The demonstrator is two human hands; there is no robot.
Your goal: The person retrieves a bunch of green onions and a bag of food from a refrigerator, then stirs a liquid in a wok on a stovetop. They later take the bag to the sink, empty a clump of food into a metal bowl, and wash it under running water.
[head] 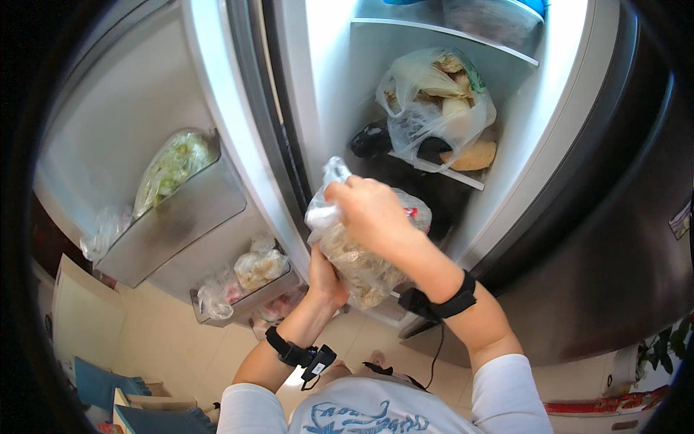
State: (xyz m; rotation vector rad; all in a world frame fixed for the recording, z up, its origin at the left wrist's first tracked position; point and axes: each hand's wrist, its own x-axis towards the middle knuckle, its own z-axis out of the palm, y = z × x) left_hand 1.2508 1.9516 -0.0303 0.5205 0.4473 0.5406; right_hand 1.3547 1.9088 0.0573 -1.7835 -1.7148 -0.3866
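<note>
A clear plastic bag (360, 266) of pale, lumpy food is between my hands, in front of the open refrigerator. My left hand (327, 279) supports it from the left side and below, its fingers partly hidden behind the bag. Above, my right hand (374, 211) grips the white, gathered plastic of the bag's top. Red marking shows on the plastic to the right of that hand. Just beyond, on a refrigerator shelf (461, 178), sits a thin white carrier bag (417, 130) holding pale and brownish food. A dark, glossy item (371, 140) and a tan piece (470, 156) lie beside it.
The open door (124, 70) stands at left. Its upper bin (179, 222) holds a bag of green vegetables (176, 163); its lower bin (260, 298) holds bagged food (261, 268). A dark outer door (585, 260) curves along the right. Blue-covered chairs (108, 382) stand at lower left.
</note>
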